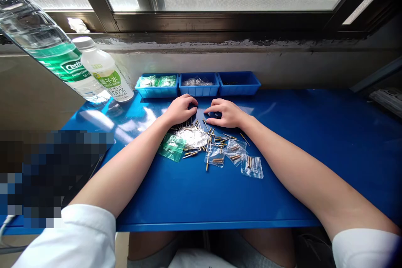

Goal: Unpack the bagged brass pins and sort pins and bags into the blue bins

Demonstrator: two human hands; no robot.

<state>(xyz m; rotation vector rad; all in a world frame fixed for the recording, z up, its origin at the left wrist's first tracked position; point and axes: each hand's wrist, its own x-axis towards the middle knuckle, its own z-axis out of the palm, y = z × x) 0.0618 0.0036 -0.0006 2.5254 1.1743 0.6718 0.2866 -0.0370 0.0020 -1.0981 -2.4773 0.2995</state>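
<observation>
I'm resting both forearms over the blue worktop [188, 201], and my hands are facing each other across a narrow gap, well apart from my body. My left hand [181, 109] is curling its fingers in toward the thumb, and I can't tell whether it is pinching anything. My right hand [226, 113] is pointing left, its index finger and thumb standing parted, with a gap showing between them.

The rivets [219, 139] are lying in a loose scatter just on my side of both hands, between my forearms. Some are reaching up close to my left thumb; one is lying just beside the tip of my right thumb. Another is lying on its own near my right forearm. On the scatter's left side a shiny silver heap [192, 137] is sitting among the rivets, below my left hand; its make-up is too small to tell. A green packet [172, 147] is lying against that heap, close to my left forearm. Nearer me and to the right, three clear bags [252, 167] are lying flat, holding brass-coloured pieces.

Beyond my hands, three blue bins are standing side by side: the left bin [158, 91] is holding green packets, the middle bin [199, 91] clear ones, the right bin [240, 91] something dark. A big bottle [59, 50] and a small bottle [105, 71] are standing at the far left.
</observation>
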